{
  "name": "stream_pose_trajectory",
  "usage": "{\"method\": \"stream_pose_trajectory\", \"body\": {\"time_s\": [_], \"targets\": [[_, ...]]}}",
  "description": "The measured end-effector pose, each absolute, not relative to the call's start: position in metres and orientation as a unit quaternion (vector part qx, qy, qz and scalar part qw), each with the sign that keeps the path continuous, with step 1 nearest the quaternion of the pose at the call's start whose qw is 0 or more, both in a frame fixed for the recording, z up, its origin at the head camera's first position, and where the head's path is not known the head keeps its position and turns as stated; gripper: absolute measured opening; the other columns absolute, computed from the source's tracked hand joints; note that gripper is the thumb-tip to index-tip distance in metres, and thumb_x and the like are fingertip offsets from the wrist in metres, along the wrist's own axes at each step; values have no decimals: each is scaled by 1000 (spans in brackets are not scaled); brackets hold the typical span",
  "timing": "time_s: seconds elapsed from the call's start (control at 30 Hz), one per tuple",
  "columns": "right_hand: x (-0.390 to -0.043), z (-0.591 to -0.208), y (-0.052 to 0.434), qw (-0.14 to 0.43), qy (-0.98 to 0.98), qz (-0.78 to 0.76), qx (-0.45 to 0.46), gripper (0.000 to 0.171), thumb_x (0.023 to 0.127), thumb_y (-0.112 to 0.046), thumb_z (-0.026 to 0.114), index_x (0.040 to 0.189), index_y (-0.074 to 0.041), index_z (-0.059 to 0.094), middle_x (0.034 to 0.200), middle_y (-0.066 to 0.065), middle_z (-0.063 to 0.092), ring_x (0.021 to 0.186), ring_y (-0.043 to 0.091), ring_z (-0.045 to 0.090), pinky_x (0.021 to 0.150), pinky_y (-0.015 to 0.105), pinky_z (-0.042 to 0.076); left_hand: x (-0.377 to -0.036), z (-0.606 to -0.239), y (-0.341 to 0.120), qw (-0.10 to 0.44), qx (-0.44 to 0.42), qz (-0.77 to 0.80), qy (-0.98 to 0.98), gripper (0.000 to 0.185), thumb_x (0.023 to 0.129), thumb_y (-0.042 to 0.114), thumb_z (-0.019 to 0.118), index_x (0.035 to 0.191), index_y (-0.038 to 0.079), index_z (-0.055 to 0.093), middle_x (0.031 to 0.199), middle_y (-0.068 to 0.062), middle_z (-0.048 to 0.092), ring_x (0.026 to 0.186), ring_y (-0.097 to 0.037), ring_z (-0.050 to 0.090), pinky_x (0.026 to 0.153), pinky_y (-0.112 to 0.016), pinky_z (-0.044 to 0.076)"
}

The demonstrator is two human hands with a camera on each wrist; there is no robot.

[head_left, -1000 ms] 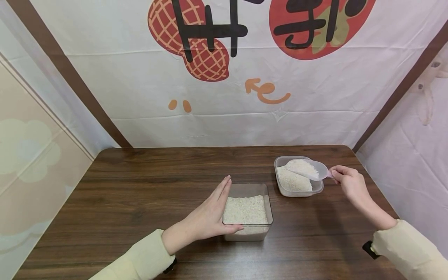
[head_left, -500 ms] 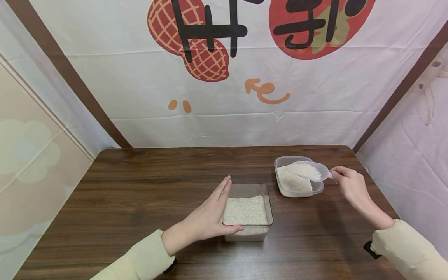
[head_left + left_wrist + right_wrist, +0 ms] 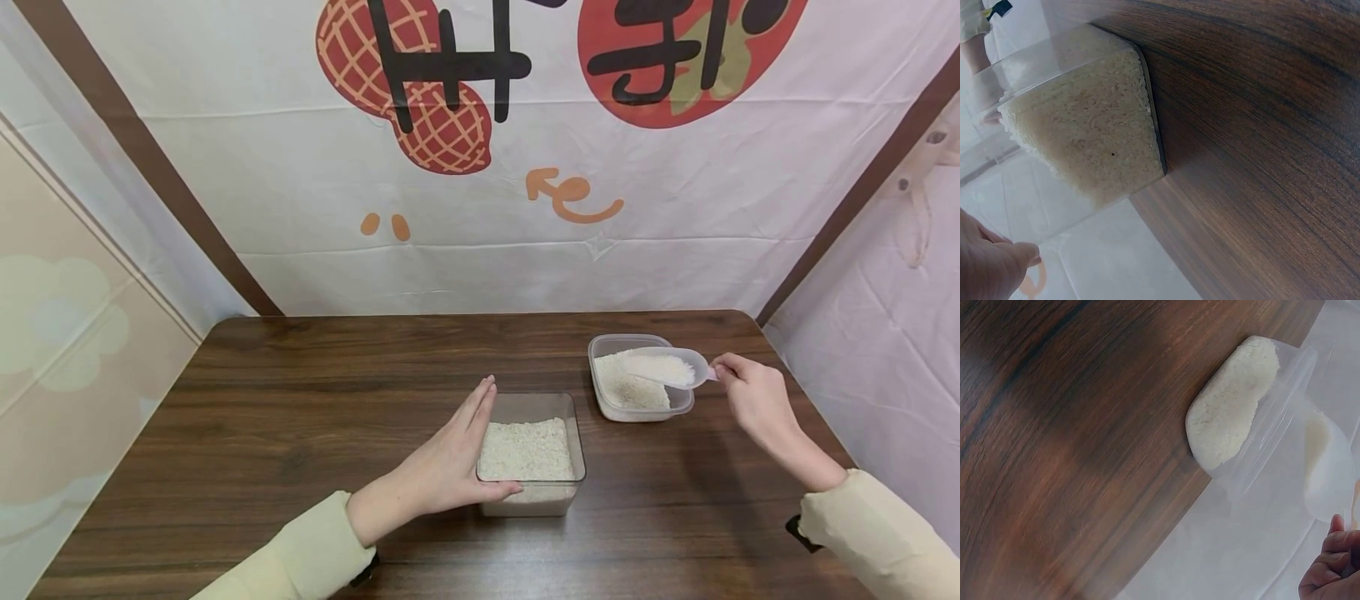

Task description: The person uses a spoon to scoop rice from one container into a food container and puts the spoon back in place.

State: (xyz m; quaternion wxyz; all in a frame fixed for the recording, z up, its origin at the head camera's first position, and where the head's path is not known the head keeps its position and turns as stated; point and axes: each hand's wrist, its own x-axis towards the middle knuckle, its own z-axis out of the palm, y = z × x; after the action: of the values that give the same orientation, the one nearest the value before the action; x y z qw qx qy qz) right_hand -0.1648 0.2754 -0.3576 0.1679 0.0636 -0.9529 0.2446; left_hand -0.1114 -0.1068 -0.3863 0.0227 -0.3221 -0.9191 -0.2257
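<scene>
My right hand (image 3: 756, 398) pinches the handle of a translucent scoop (image 3: 702, 367) that holds white rice (image 3: 667, 367). The scoop is over a small clear plastic tub (image 3: 681, 403), which has rice heaped inside. In the right wrist view, the scoop (image 3: 1335, 481) hangs above the tub's rim, its mouth toward the tub. My left hand (image 3: 438, 471) rests at the near left corner of a larger clear container (image 3: 579, 454), fingers straight along its left side and thumb along the front rim. Rice (image 3: 1088, 119) fills much of this container in the left wrist view.
Both containers stand on a dark wood-grain table (image 3: 300, 417), the tub farther back and to the right. A white printed cloth (image 3: 315, 200) hangs behind the table's back edge, with more cloth at the sides.
The scoop has shifted slightly to the right over the tub, and the rice in it looks less heaped and blurred toward the tip. My left hand and the larger container have stayed put.
</scene>
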Motion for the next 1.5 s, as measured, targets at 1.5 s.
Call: {"method": "stream_pose_trajectory", "body": {"time_s": [1.5], "targets": [[-164, -336, 266, 275, -932, 171, 164, 12, 78, 7, 50, 79, 2, 61, 74, 15, 62, 72, 30, 54, 63, 49, 41, -111, -391, -107, 39, -329, -226, -916, 109, 74, 58, 62, 142, -9, 11, 151, -15, 3, 138, -22, 10, 106, -36, 25]]}}
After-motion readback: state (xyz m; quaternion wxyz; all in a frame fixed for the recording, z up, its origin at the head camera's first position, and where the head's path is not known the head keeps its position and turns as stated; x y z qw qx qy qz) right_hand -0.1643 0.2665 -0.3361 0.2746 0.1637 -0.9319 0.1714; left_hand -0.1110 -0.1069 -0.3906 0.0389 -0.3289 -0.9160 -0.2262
